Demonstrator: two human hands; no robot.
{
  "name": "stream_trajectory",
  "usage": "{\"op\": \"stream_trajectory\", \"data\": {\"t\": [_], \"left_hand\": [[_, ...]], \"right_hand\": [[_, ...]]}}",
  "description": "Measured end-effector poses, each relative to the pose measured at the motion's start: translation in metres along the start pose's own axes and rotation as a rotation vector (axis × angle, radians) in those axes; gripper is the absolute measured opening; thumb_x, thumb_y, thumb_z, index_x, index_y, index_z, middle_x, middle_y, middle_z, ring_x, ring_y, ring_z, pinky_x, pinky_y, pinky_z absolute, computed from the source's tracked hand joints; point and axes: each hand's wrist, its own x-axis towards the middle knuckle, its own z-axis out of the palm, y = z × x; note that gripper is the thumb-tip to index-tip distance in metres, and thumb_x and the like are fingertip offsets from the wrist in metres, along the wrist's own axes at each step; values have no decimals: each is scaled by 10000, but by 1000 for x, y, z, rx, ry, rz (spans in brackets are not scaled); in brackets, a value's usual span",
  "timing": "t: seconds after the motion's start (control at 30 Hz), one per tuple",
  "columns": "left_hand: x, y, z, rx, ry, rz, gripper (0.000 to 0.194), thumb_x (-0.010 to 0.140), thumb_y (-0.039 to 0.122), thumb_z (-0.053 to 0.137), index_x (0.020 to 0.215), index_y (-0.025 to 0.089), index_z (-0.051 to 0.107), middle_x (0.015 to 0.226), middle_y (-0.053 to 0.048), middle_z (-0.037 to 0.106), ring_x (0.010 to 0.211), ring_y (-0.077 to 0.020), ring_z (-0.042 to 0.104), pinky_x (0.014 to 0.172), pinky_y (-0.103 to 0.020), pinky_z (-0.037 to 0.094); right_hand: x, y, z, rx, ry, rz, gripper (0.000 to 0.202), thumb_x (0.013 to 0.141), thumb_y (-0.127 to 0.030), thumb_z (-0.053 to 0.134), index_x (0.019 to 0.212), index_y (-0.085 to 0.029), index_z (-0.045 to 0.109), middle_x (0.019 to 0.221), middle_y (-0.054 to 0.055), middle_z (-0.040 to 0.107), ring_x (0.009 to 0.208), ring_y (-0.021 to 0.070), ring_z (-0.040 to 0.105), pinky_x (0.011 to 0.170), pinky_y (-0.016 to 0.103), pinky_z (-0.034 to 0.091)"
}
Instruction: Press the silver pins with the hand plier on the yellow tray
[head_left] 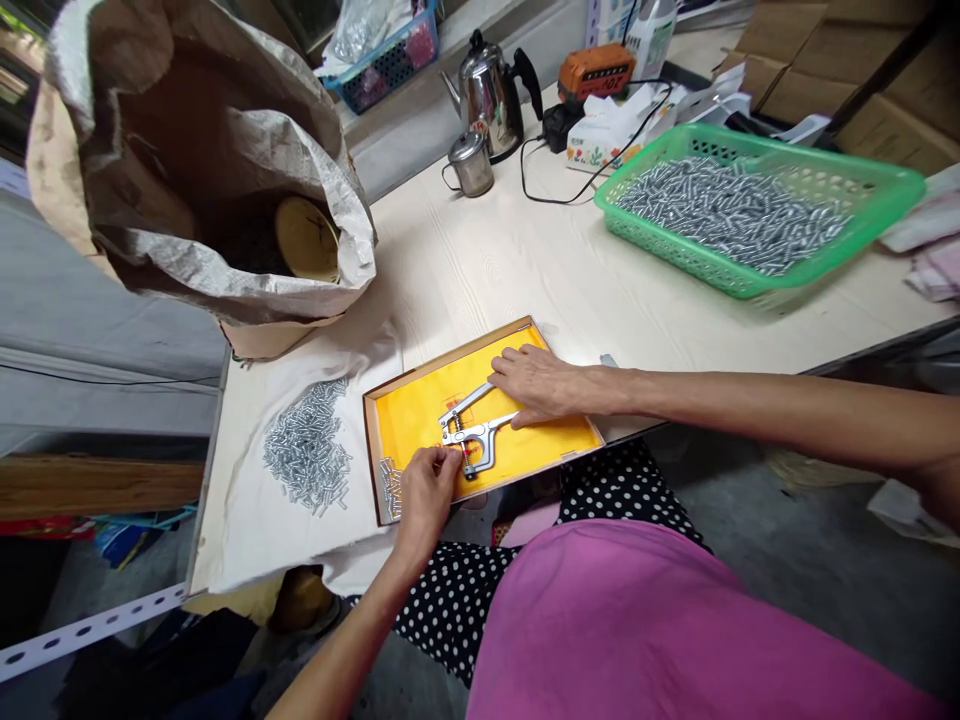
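Silver snap-fastener pliers (480, 440) lie over a shallow yellow-lined cardboard tray (420, 390). My right hand (534, 382) is closed around their spread handles. At the jaw end, my left hand (433, 478) pinches with thumb and forefinger; whatever is between the fingertips is too small to name. Several small metal pins (389, 488) sit in the tray's left corner, beside my left hand. Further left, a pile of similar metal pins (307, 447) rests on a white cloth (247, 520).
A green basket (757, 280) full of metal pins stands at the right. A large open sack (285, 300) with a yellow bowl (306, 238) inside is at the left. Behind are a small lidded cup (471, 165), a kettle (491, 95), an orange battery (596, 72) and a black cable.
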Motion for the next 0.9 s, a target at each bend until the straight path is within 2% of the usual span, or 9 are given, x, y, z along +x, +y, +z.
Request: {"op": "stream_trajectory", "data": {"t": [0.07, 0.1, 0.17, 0.27, 0.4, 0.53, 0.67, 0.77, 0.9], "left_hand": [[2, 9, 2, 180, 136, 258, 294, 861, 423, 606, 941, 158, 707, 989, -117, 682, 920, -263, 632, 846, -411, 525], [5, 14, 4, 256, 159, 380, 311, 865, 397, 624, 1054, 159, 692, 1121, -134, 666, 1039, -287, 605, 923, -441, 507], [15, 26, 11, 385, 123, 567, 425, 863, 356, 653, 1232, 149, 615, 1314, -163, 595, 1209, -323, 521, 1020, -486, 463], [36, 41, 21, 501, 8, 705, 517, 890, 323, 627, 1354, 130, 503, 1392, -182, 536, 1257, -323, 484, 1049, -500, 445], [51, 49, 23, 568, -92, 732, 440, 936, 288, 551, 1342, 127, 499, 1245, -148, 597, 1108, -282, 539, 980, -450, 478], [49, 51, 22, 557, -123, 716, 253, 962, 271, 510, 1177, 170, 598, 1079, -106, 631, 1003, -262, 541, 896, -419, 494], [47, 52, 24, 548, -133, 679, 198, 984, 266, 472, 1013, 174, 645, 972, -90, 646, 951, -251, 544, 846, -385, 492], [45, 50, 26, 544, -77, 686, 210, 971, 266, 513, 1120, 178, 632, 1063, -92, 649, 997, -249, 550, 902, -396, 490], [34, 42, 31, 534, 26, 780, 246, 966, 227, 527, 1191, 208, 625, 1350, -112, 548, 1238, -269, 471, 1035, -448, 444]], "right_hand": [[-3, -5, -1, 6, -13, 27, 490, 816, -494, 714, 1099, -105, 624, 1127, 147, 590, 1022, 283, 487, 791, 369, 395], [-3, -7, -1, 5, -19, 44, 504, 815, -487, 719, 1122, -101, 619, 1140, 152, 586, 1027, 286, 487, 790, 369, 396], [-3, -9, -3, 1, -39, 89, 573, 789, -507, 741, 1175, -105, 607, 1156, 162, 583, 1035, 300, 489, 795, 376, 399], [-5, -9, -4, 8, -60, 143, 684, 742, -547, 773, 1236, -109, 592, 1149, 176, 590, 1046, 321, 499, 819, 394, 410], [-10, -11, -5, 51, -36, 167, 480, 837, -451, 714, 1112, -65, 639, 1095, 184, 612, 1045, 296, 521, 853, 378, 419], [-12, -17, 1, 126, -52, 175, 242, 930, -311, 619, 1027, -93, 664, 1014, 151, 648, 997, 257, 566, 803, 339, 418], [-10, -20, 7, 154, -61, 152, 231, 989, -281, 515, 1020, -114, 671, 953, 130, 666, 935, 231, 587, 740, 319, 401], [-13, -14, 3, 99, -35, 146, 286, 951, -354, 589, 1066, -103, 664, 1020, 141, 659, 987, 253, 569, 747, 325, 391], [-9, 7, -5, 39, -31, 105, 447, 882, -495, 651, 1099, -105, 665, 1096, 151, 644, 1007, 287, 547, 771, 353, 369]]}}
